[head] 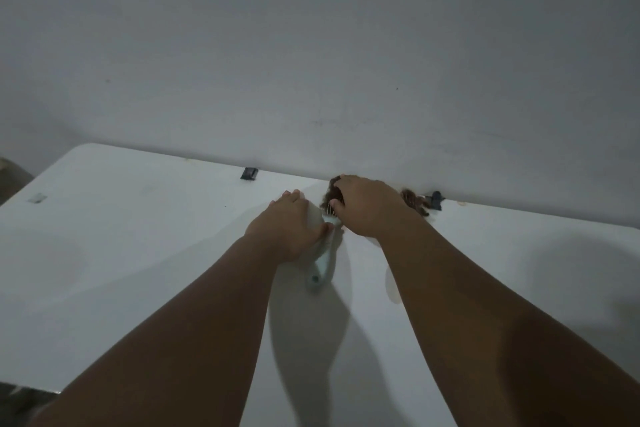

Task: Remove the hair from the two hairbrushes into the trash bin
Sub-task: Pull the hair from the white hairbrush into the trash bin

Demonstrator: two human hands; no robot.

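A pale teal hairbrush (322, 262) lies on the white table (138, 253) near its far edge, handle toward me. My left hand (289, 224) presses down on the brush head and grips it. My right hand (367, 206) is closed on a clump of brown hair (330, 199) at the top of the brush. More brown hair (414, 201) shows just right of that hand; my right forearm partly hides it, and I cannot tell whether a second brush lies under it. No trash bin is in view.
The table's far edge meets a plain white wall (311, 62). Two dark clips (248, 173) (435, 199) sit on that edge. A small grey tag (37, 198) lies at far left. The table's left corner drops off at the left.
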